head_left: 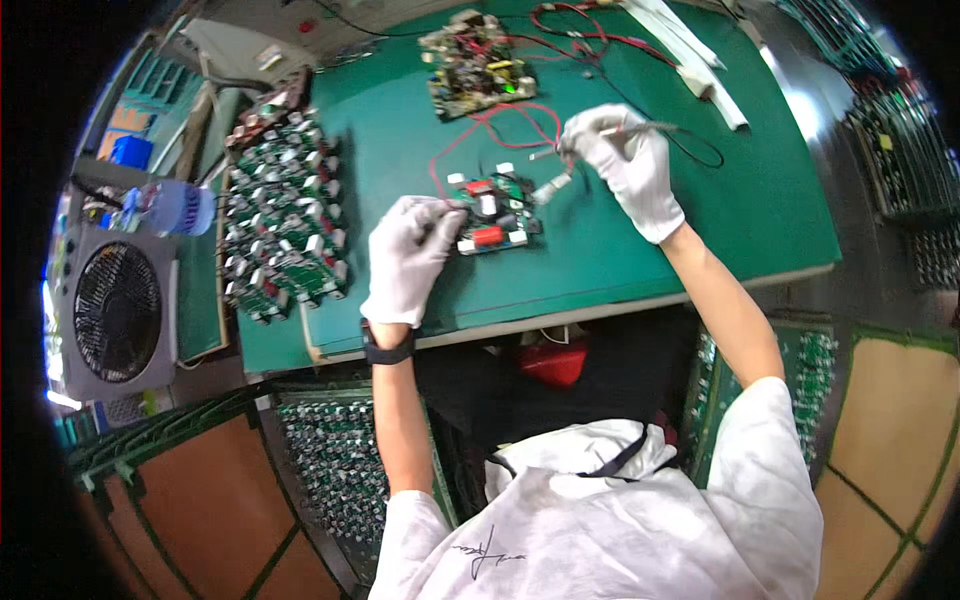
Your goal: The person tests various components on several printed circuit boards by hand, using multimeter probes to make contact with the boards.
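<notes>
A small green circuit board (513, 222) with red, black and white parts lies on the green table, between my hands. My left hand (408, 250), in a white glove, is closed at the board's left edge, its fingertips pinching where a red wire (434, 168) runs in. My right hand (632, 170), also gloved, is raised to the right of the board. Its fingers close on a thin pen-like tool (645, 127) with a dark cable. Below those fingers, a whitish connector (552, 188) on leads sits at the board's right side, blurred.
A larger board (478, 65) crowded with parts and red leads stands at the back. Stacked boards (285, 200) line the table's left side, beside a fan (118, 312) and a plastic bottle (180, 208). White strips (690, 55) lie far right. Trays of boards (335, 465) flank me below.
</notes>
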Demonstrator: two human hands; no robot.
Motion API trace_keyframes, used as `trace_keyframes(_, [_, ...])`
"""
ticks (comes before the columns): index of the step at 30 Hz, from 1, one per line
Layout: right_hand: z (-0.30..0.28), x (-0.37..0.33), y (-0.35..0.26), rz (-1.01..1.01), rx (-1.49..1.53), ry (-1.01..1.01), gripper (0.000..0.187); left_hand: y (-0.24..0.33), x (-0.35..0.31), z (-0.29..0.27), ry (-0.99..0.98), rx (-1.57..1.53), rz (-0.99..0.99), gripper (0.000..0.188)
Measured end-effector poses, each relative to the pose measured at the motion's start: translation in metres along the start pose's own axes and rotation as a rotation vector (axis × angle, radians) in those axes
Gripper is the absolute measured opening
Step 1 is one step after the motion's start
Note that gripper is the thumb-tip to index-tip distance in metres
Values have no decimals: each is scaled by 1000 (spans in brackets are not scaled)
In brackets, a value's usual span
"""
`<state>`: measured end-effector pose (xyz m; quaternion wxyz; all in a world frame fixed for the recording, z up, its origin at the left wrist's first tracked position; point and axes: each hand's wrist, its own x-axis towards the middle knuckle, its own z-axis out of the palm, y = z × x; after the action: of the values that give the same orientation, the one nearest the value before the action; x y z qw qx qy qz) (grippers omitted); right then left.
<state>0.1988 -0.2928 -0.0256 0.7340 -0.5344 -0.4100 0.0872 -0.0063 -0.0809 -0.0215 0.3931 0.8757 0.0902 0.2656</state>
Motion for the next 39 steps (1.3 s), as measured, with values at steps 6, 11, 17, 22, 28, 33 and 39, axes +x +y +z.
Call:
trace_keyframes(6, [-13, -16, -35, 102, 40, -164, 11, 7, 3, -4, -39, 54, -34, 12])
trace_keyframes(11, [1, -15, -15, -105, -241, -365, 13, 7, 5, -1, -43, 34, -45, 12])
trace_keyframes(17, [1, -14, -10, -244, -329, -432, 17, 9, 5, -3, -44, 112, -31, 13])
trace_keyframes(22, [2, -21, -4, -196, -264, -376, 12, 1, 7, 0, 5, 53, 54, 7])
trace_keyframes(28, [13, -16, -35, -179, -303, -376, 11, 16, 3, -4, 20, 10, 59, 8])
trace_keyframes(33, [14, -12, -38, -76, -310, -389, 12, 8, 3, -4, -48, 34, -16, 14])
trace_keyframes(39, [14, -14, -36, -57, -297, -369, 12, 7, 2, -6, -48, 81, -6, 14])
